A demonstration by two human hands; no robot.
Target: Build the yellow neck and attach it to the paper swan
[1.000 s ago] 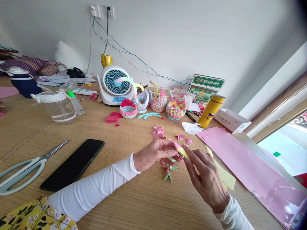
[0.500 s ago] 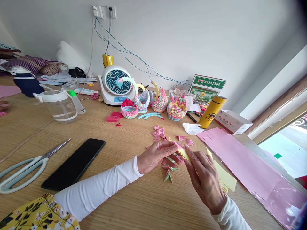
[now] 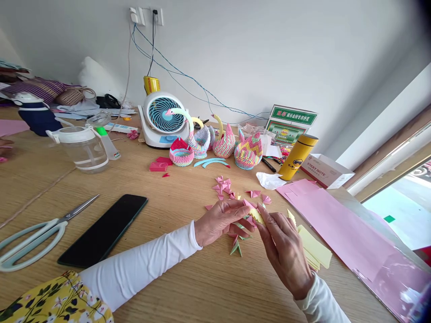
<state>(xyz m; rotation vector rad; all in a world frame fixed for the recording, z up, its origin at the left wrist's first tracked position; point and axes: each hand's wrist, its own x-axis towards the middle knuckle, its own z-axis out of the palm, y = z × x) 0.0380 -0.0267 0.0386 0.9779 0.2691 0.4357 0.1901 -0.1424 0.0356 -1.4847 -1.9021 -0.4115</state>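
Observation:
My left hand (image 3: 222, 220) and my right hand (image 3: 284, 249) meet over the wooden table, each in a white sleeve. Together they pinch a small folded paper piece (image 3: 253, 212), pink on the left side and yellow on the right. Under the hands lie loose folded triangles in green and pink (image 3: 236, 246). More pink folded pieces (image 3: 224, 185) are scattered just beyond. A stack of yellow paper slips (image 3: 314, 252) lies right of my right hand.
Long pink paper sheets (image 3: 340, 224) run along the right. Several paper swan models (image 3: 215, 143), a small fan (image 3: 161, 117), a yellow flask (image 3: 298, 156) and a sticky-note box (image 3: 326, 169) stand behind. A black phone (image 3: 104, 229), scissors (image 3: 32, 235) and a clear jug (image 3: 82, 148) sit at left.
Both hands have stayed together on the paper piece, shifting slightly nearer and lower. The fingers have reworked their pinch on it.

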